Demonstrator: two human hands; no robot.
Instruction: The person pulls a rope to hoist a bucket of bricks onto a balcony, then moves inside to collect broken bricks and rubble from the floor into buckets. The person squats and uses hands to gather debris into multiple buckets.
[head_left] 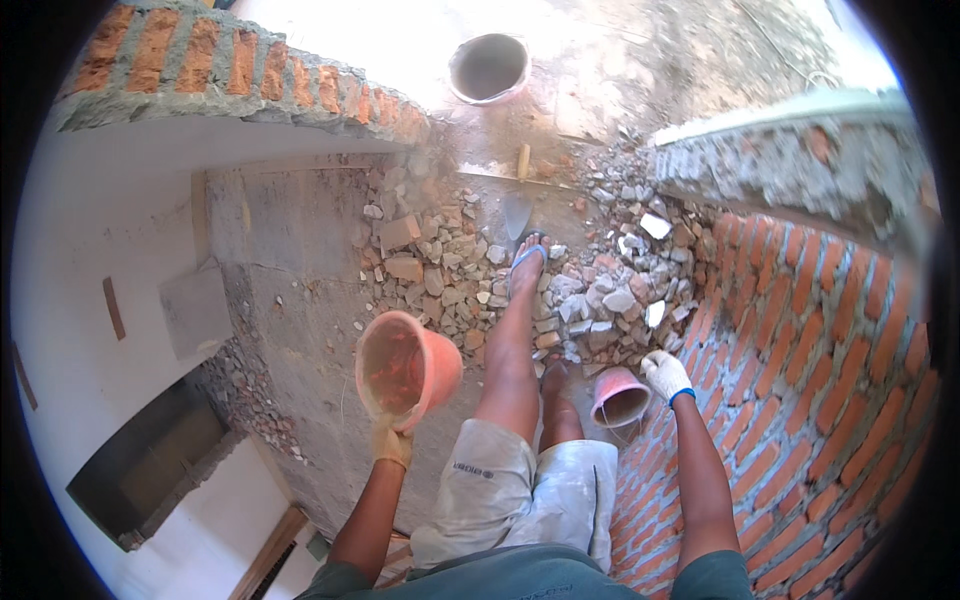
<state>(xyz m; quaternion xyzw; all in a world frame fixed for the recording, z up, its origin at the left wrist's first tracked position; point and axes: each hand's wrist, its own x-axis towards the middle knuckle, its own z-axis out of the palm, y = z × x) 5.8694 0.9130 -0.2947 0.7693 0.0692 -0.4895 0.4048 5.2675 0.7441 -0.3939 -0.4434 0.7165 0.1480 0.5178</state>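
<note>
— Rough brick wall (790, 420) fills the right of my feed, and broken rubble (440, 275) lies heaped across the floor (300, 330) ahead of the person. Bright light comes from the far side.

— What do you make of the left hand (393, 445)?

— I see its yellowish glove gripping the rim of a red bucket (441, 375), to the left of the legs. The bucket is tipped, mouth turned leftward. Reddish patches show inside; I can't tell whether that's a load or the wall of the bucket.

— And the right hand (665, 375)?

— White glove, blue band (682, 397) at the wrist, fingers curled. I can't tell from here whether they hold anything. It's just beside a smaller pink bucket (613, 380), near the rubble's edge and the brick wall.

— Anything farther out?

— I've got a trowel (518, 212) on the floor, blade close to the toes of the sandalled foot (529, 252), handle pointing away. Beyond it, a third bucket (490, 99) sits in the bright area.
</note>
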